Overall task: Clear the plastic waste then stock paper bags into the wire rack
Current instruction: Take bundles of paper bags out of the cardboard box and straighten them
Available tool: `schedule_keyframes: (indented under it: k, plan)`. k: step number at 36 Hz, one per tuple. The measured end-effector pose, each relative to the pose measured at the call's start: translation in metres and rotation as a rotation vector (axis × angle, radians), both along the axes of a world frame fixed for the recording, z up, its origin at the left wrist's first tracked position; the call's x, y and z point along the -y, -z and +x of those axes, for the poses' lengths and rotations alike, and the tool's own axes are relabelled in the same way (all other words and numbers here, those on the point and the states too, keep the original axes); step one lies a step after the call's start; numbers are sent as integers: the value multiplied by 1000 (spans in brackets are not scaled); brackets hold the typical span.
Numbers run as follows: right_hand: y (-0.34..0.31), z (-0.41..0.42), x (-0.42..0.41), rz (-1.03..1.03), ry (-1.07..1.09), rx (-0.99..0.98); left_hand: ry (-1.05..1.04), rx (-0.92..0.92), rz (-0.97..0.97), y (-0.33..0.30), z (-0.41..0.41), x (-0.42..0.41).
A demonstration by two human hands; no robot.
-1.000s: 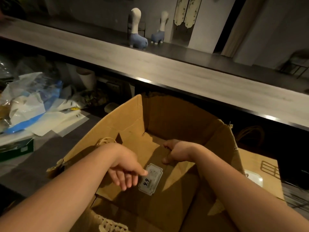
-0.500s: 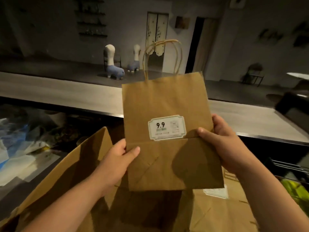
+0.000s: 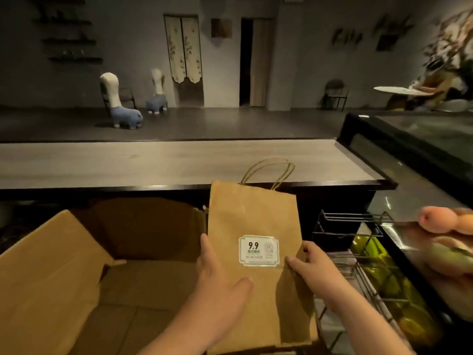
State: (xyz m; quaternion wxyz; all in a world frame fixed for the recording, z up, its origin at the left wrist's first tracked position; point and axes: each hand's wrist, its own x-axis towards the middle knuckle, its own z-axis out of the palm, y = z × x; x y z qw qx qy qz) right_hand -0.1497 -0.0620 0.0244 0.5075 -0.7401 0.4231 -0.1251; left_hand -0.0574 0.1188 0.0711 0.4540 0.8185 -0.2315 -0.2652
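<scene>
The paper bag (image 3: pixel 253 221) stands upright, flat and folded, its long side running up and down. Its two string handles (image 3: pixel 268 172) point up, toward the bench (image 3: pixel 153 162) behind it. A white sticker (image 3: pixel 259 251) marked 9.9 faces the camera.

The left hand (image 3: pixel 217 275) holds the bag's left edge, with the thumb in front and the fingers behind. The right hand (image 3: pixel 309 267) pinches the bag's right edge, just below the sticker.

Half a second ago the bag was held higher, in front of the room. Now it is lower, and its top only reaches the front edge of the bench. It has also moved right, closer to the wire rack (image 3: pixel 358 252).

The bag is above the right wall of the open cardboard box (image 3: pixel 76 265). The part of the box that shows, left of the bag, holds only its brown bottom. The wire rack is just right of the bag, and yellow-green things (image 3: pixel 378 267) show through its bars. Far right of the bag, a blurry fingertip (image 3: pixel 435 222) sticks into view.
</scene>
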Motion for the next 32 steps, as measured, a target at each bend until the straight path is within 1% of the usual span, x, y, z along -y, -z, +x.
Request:
schedule_keyframes:
  k: [4, 7, 11, 14, 16, 18, 21, 24, 26, 29, 32]
  plan:
    - [20, -5, 5, 70, 44, -24, 2, 95, 214, 4, -17, 13]
    - [28, -8, 13, 106, 76, -19, -24, 60, 286, 18, -20, 20]
    - [43, -6, 18, 98, 90, -50, -124, -69, 311, 44, -20, 34]
    - [51, 0, 16, 83, 61, -67, -228, -140, 252, 61, -13, 49]
    - [56, 5, 15, 58, 40, -81, -277, -130, 253, 73, -5, 58]
    - [59, 11, 15, 18, 33, -120, -302, -88, 298, 84, 4, 65]
    - [66, 20, 17, -47, 48, -177, -294, -26, 392, 99, 15, 72]
    - [77, 25, 16, -64, 26, -275, -296, 46, 471, 115, 18, 76]
    - [84, 26, 16, -57, 0, -297, -302, 52, 473, 121, 17, 78]
    - [88, 26, 18, -68, 5, -269, -306, 20, 454, 124, 17, 79]
    - [87, 29, 18, -77, -5, -264, -314, -25, 390, 124, 17, 78]
